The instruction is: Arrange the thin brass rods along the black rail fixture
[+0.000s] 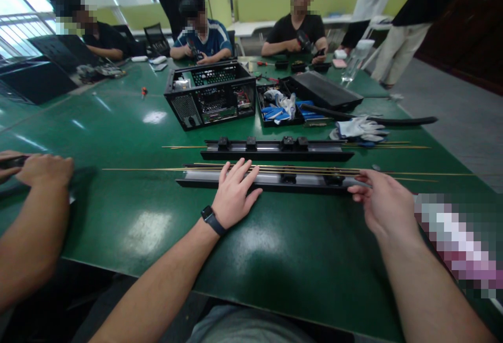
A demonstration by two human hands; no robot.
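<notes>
My left hand (236, 193), wearing a dark watch at the wrist, lies with fingers spread over several thin brass-coloured rods (271, 170). These rods run lengthwise along a black channel rail (251, 185) with black blocks (288, 175) inside it. At the rail's right end my right hand (387, 201) has its fingers curled in at the rods, seemingly pinching one; the fingertips partly hide the grip. Just behind lies a second black rail (275, 155) with several black blocks and more thin rods sticking out past its ends.
Beyond the rails stand an open black computer case (212, 94) and a black tray (280, 117) holding gloves. White gloves (359, 128) and a long black strip (373, 118) lie right of it. A neighbour's hands (45, 170) are at left. People with tools sit opposite.
</notes>
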